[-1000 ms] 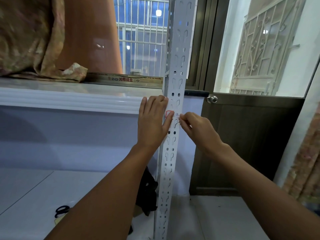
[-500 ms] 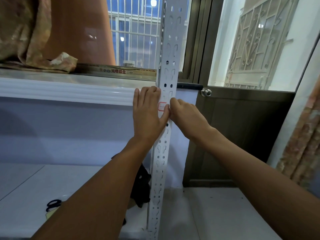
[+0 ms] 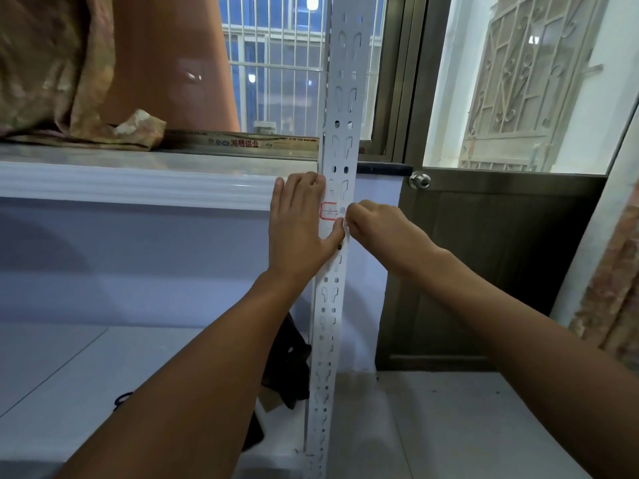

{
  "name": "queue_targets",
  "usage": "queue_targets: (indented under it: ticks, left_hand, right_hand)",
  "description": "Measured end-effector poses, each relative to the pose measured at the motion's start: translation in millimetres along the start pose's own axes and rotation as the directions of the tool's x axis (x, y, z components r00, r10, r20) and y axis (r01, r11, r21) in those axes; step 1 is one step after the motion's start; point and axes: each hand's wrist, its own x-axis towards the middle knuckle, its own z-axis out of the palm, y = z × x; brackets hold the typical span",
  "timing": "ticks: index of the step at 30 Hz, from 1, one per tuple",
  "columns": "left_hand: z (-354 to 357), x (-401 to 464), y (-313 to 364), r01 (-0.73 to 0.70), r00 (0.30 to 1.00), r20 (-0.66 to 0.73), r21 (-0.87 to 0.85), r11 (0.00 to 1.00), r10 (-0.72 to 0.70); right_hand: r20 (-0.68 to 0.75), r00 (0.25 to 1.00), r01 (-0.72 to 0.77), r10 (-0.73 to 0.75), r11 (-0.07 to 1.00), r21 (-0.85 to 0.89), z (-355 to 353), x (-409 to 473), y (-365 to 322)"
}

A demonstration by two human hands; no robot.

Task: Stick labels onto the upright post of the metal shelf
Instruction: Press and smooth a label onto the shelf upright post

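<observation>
A white perforated upright post [image 3: 340,108] of the metal shelf stands in the middle of the view. A white label with a red border [image 3: 330,211] lies on its front face at hand height. My left hand [image 3: 299,226] lies flat against the post's left side, fingers straight up and thumb on the post just below the label. My right hand [image 3: 375,228] comes in from the right with curled fingers, and its fingertips pinch a small white bit at the label's lower right corner.
A white shelf board [image 3: 103,368] lies low on the left with black scissors [image 3: 122,398] and a dark object [image 3: 287,361] behind the post. A windowsill [image 3: 155,167] with bunched curtain cloth [image 3: 52,81] is on the left; a brown door with a knob [image 3: 419,180] is on the right.
The label now shows more fully on the post. My right hand has slid slightly down to the label's lower right corner. My left hand stays flat against the post.
</observation>
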Motion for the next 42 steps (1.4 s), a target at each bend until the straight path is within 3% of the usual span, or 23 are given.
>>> queue_targets:
  ticks: [8, 14, 17, 21, 25, 32, 39, 42]
  left_hand:
    - [4, 0, 6, 0.029, 1.0, -0.009, 0.036, 0.999, -0.029]
    - [1, 0, 8, 0.031, 1.0, 0.003, 0.014, 0.999, -0.031]
    - [-2, 0, 6, 0.015, 1.0, 0.007, 0.007, 1.0, -0.015]
    - [-7, 1, 4, 0.015, 1.0, 0.017, -0.045, 0.999, -0.015]
    - [-9, 2, 3, 0.031, 0.999, 0.024, -0.094, 0.995, -0.029]
    - [-9, 0, 6, 0.036, 0.999, 0.023, -0.117, 0.992, -0.033]
    - [-5, 0, 2, 0.013, 1.0, -0.009, -0.113, 0.993, -0.014]
    - [-4, -1, 1, 0.018, 1.0, -0.011, -0.114, 0.993, -0.019]
  right_hand:
    - [0.104, 0.993, 0.067, -0.052, 0.986, -0.15, -4, 11, -2]
    - [-0.001, 1.0, 0.031, -0.031, 0.992, -0.118, 1, 4, -5]
    - [-0.105, 0.984, -0.126, 0.143, 0.98, 0.156, 8, 0, -16]
    - [-0.095, 0.899, -0.31, 0.428, 0.774, 0.552, 13, -7, -22]
    - [-0.084, 0.87, -0.319, 0.487, 0.683, 0.657, 11, -20, -25]
    - [-0.119, 0.825, -0.419, 0.553, 0.738, 0.529, 14, -8, -35]
    - [-0.007, 0.91, -0.406, 0.415, 0.894, 0.191, 5, 1, -39]
    - [0.016, 0.956, -0.293, 0.293, 0.956, 0.019, 3, -1, -38]
